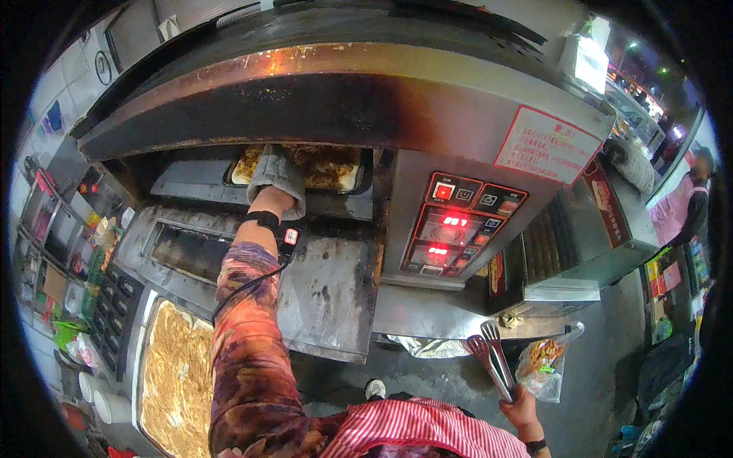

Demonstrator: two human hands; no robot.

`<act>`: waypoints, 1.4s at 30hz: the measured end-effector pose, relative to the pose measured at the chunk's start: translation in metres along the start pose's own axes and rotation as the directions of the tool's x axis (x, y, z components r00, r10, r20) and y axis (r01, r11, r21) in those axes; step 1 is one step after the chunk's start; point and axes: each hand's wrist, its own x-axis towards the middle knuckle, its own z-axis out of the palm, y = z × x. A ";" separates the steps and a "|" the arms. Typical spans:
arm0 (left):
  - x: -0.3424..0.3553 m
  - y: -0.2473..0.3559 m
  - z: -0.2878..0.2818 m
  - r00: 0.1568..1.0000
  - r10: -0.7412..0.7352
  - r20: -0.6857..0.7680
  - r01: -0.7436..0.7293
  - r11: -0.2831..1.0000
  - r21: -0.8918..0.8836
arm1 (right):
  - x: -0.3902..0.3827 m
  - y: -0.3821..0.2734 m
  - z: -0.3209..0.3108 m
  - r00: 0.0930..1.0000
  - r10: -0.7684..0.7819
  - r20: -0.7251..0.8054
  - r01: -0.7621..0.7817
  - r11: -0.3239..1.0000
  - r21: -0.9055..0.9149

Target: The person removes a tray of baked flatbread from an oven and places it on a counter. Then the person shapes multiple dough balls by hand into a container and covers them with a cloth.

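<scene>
My left hand, in a thick grey oven mitt, reaches into the open oven. The mitt overlaps the front of a dark baking tray holding browned, topped flatbread. The mitt hides my fingers, so their grip on the tray does not show. Low on the right, my right hand is closed around the handles of metal tongs, their slotted heads pointing up and away from me. Beside the tongs is a clear plastic bag of orange and green food; what supports it is unclear.
A lit control panel is right of the oven opening. The lowered oven door lies under my left forearm. Another tray of topped dough is at lower left, near a black moulded rack. Another person stands far right.
</scene>
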 end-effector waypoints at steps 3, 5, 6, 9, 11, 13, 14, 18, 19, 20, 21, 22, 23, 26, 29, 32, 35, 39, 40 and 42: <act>-0.027 -0.001 -0.018 0.991 0.053 0.123 -0.061 0.997 0.055 | 0.007 -0.002 0.003 0.998 -0.064 0.003 0.064 0.997 0.031; -0.054 -0.004 -0.031 0.975 0.080 0.207 -0.101 0.991 0.092 | 0.011 -0.003 0.003 0.992 -0.124 0.011 0.123 0.992 0.014; -0.070 -0.004 -0.038 0.966 0.090 0.241 -0.119 0.987 0.108 | 0.013 -0.004 0.002 0.991 -0.137 0.014 0.137 0.991 -0.012; -0.121 -0.004 -0.061 0.933 0.097 0.345 -0.154 0.978 0.141 | 0.020 -0.009 -0.002 0.980 -0.175 0.094 0.170 0.984 0.059; -0.159 -0.001 -0.078 0.905 0.094 0.415 -0.175 0.971 0.161 | 0.024 -0.016 -0.009 0.967 -0.200 0.156 0.203 0.979 -0.003; -0.200 0.001 -0.091 0.889 0.089 0.449 -0.175 0.972 0.155 | 0.028 -0.025 -0.013 0.945 -0.271 0.183 0.287 0.956 -0.066; -0.220 0.003 -0.096 0.886 0.086 0.456 -0.171 0.974 0.148 | 0.029 -0.029 -0.016 0.928 -0.317 0.194 0.340 0.935 -0.099; -0.322 -0.002 -0.092 0.998 0.028 0.062 -0.019 0.991 -0.134 | 0.034 -0.043 -0.018 0.845 -0.374 0.382 0.378 0.923 0.067; -0.353 -0.003 -0.086 0.982 -0.049 -0.183 -0.009 0.953 -0.302 | 0.036 -0.046 -0.016 0.778 -0.498 0.383 0.540 0.842 -0.003; -0.382 0.001 -0.078 0.899 -0.161 -0.406 -0.044 0.891 -0.452 | 0.037 -0.048 -0.015 0.748 -0.506 0.430 0.561 0.828 -0.002; -0.417 0.007 -0.070 0.891 -0.377 -0.252 0.158 0.779 -0.606 | 0.039 -0.052 -0.013 0.719 -0.508 0.474 0.580 0.815 -0.006; -0.433 0.025 -0.056 0.719 -0.688 0.098 0.375 0.265 -0.888 | 0.041 -0.055 -0.010 0.688 -0.518 0.509 0.602 0.799 -0.001; -0.448 0.040 -0.043 0.438 -0.703 0.561 0.452 -0.367 -0.813 | 0.041 -0.058 -0.008 0.630 -0.557 0.541 0.647 0.761 0.030; -0.473 0.066 -0.015 0.684 -0.424 0.594 0.729 0.441 -0.524 | 0.040 -0.075 0.001 0.622 -0.251 0.742 0.420 0.907 -0.044; -0.479 0.113 -0.015 0.839 -0.435 0.328 0.490 0.340 -0.803 | 0.028 -0.100 0.008 0.508 -0.277 0.816 0.382 0.921 0.075; -0.475 0.129 -0.023 0.848 -0.523 0.080 0.087 -0.011 -0.996 | 0.015 -0.132 0.013 0.424 -0.275 0.863 0.321 0.936 0.140; -0.492 0.127 -0.033 0.838 -0.330 0.434 0.061 -0.734 -0.676 | 0.010 -0.163 0.016 0.337 -0.313 0.888 0.190 0.946 0.262; -0.536 0.089 -0.048 0.946 -0.325 -0.010 0.263 0.784 -0.562 | 0.007 -0.195 0.022 0.259 -0.437 0.861 0.009 0.893 0.451; -0.555 0.083 -0.059 0.925 -0.362 -0.112 0.247 0.800 -0.546 | 0.006 -0.201 0.025 0.283 -0.468 0.837 -0.002 0.873 0.488; -0.580 0.073 -0.081 0.778 -0.624 0.064 0.234 0.194 -0.953 | 0.002 -0.214 0.032 0.275 -0.575 0.771 -0.034 0.795 0.606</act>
